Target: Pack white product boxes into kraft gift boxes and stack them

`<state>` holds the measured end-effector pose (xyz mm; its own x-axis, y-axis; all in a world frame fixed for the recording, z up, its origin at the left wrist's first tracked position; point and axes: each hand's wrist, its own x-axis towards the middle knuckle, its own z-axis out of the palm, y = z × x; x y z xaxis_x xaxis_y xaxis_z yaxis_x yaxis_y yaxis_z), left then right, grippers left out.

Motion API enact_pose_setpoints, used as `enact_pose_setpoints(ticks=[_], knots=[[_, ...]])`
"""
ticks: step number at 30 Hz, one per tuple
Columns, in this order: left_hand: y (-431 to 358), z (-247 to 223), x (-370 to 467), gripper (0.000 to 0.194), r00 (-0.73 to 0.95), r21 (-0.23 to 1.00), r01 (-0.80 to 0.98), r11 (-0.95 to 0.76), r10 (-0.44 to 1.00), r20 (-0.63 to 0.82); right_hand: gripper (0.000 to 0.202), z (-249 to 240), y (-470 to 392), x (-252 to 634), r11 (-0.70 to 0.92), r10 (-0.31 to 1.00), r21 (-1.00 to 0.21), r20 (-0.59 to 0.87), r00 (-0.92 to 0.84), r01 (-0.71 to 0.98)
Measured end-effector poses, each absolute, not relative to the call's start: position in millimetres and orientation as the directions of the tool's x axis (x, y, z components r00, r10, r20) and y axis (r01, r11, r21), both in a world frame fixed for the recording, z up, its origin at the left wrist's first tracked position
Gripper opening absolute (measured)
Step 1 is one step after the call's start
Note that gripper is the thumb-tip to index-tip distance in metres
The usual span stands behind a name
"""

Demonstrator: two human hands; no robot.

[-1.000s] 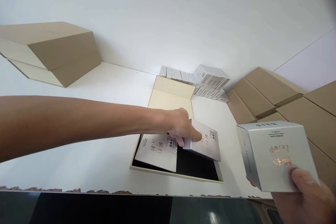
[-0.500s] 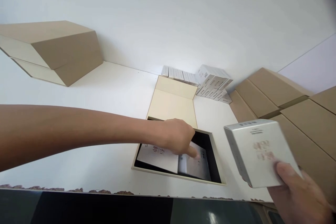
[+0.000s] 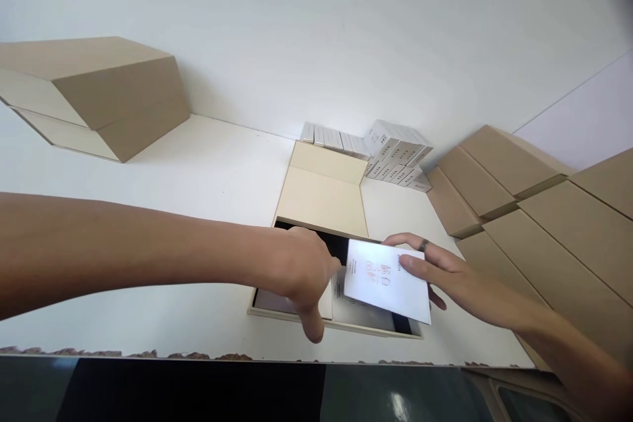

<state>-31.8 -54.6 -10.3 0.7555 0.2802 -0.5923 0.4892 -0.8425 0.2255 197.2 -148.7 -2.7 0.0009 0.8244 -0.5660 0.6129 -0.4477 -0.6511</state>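
Observation:
My right hand [image 3: 445, 273] grips a small white carton [image 3: 388, 283] with reddish print, thumb on top and fingers beneath. It holds the carton tilted above the right half of an open cream gift box [image 3: 346, 328]. Inside, on the right, a silver carton [image 3: 363, 311] lies partly covered by the held one. Another carton [image 3: 277, 302] fills the left half, largely hidden by my left hand [image 3: 309, 270]. That hand hovers over it, thumb and forefinger apart, holding nothing. The gift box's lid [image 3: 321, 194] is folded back on the white table.
Small white cartons [image 3: 398, 151] are stacked against the wall behind the lid. Large tan boxes [image 3: 564, 244] stand piled along the right side. Another tan box [image 3: 119, 99] rests at the back left. The table's front edge [image 3: 198, 356] is chipped.
My right hand has brought the carton leftward from beside the gift box to above its right half. My left hand has drawn back left from the right inner carton, its thumb and forefinger spreading.

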Motion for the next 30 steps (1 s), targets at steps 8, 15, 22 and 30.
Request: enact_pose_setpoints(ticks=[8, 15, 22, 30], knots=[[-51, -11, -28, 0.11, 0.681, 0.154, 0.487, -0.86, 0.263, -0.683, 0.058, 0, -126, 181, -0.132, 0.814, -0.243, -0.58, -0.035, 0.961], [-49, -13, -30, 0.095, 0.74, 0.225, 0.439, -0.87, 0.208, -0.64, 0.064, 4, -128, 149, 0.272, 0.838, 0.043, -0.501, -0.215, 0.961], [-48, -15, -40, 0.093, 0.774, 0.262, 0.463, -0.846, 0.243, -0.584, 0.103, 10, -121, 131, 0.249, 0.728, -0.129, -0.629, -0.274, 0.96], [-56, -11, -47, 0.107, 0.733, 0.192, 0.515, -0.835, 0.314, -0.603, 0.094, 16, -122, 124, 0.13, 0.689, -0.09, -0.708, -0.155, 0.987]])
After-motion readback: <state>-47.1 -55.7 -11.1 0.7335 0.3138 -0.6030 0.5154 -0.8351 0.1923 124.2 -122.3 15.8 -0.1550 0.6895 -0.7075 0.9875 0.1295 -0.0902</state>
